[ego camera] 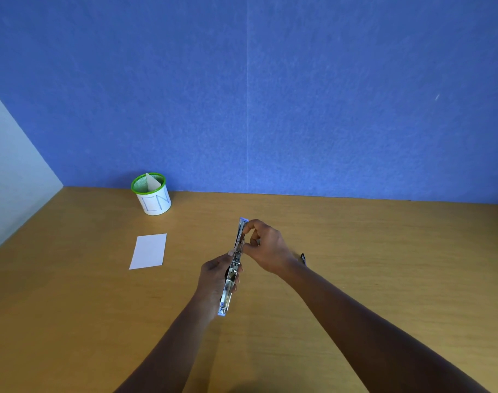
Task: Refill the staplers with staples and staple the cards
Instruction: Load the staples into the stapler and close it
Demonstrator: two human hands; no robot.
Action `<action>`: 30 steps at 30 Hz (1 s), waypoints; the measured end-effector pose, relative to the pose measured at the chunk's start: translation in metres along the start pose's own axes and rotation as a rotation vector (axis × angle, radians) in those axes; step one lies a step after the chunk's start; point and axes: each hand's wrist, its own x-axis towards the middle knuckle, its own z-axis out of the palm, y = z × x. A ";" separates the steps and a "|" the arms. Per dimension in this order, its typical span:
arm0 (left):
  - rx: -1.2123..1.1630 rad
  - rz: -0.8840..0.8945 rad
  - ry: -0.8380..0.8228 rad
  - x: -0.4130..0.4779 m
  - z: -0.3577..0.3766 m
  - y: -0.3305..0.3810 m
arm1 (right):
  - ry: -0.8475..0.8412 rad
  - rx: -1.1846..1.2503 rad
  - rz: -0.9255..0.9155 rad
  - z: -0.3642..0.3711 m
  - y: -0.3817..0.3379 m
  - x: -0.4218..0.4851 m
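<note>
I see the worktop point(384, 251) run wide to the right and toward me; blue wall point(270, 109) shuts the back edge; cup point(153, 194) by it, card point(148, 251) flat at left. Stapler point(236, 262) opened out straight, held over mid-worktop; left hand point(216, 279) grips its lower half; right hand point(266, 248) pinches the upper rail, poss. w/ staples.

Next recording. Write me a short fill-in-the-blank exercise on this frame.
1. The left hand and right hand both hold an opened ____.
2. The white card lies flat on the table, to the ____ of both hands.
3. The cup with the ____ rim holds a second card.
Missing words: stapler, left, green.
</note>
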 end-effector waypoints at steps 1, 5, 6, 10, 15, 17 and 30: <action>0.002 0.000 0.001 0.001 0.000 -0.001 | 0.000 0.003 0.002 -0.001 0.000 0.000; 0.006 -0.011 -0.006 0.001 0.000 -0.001 | 0.009 -0.002 0.009 -0.002 0.001 0.000; -0.001 -0.013 -0.012 0.001 0.002 -0.001 | 0.012 -0.001 0.012 -0.002 0.001 0.000; -0.013 -0.021 -0.011 0.000 0.006 0.000 | 0.010 0.004 0.016 -0.003 0.002 0.000; 0.001 -0.042 0.003 0.002 0.006 -0.002 | -0.020 0.013 0.028 -0.004 0.005 -0.001; -0.002 -0.051 0.004 0.002 0.007 -0.002 | -0.029 0.010 0.029 -0.002 0.006 -0.002; 0.016 -0.044 0.051 0.006 0.003 0.001 | -0.013 0.021 0.003 0.002 0.006 -0.004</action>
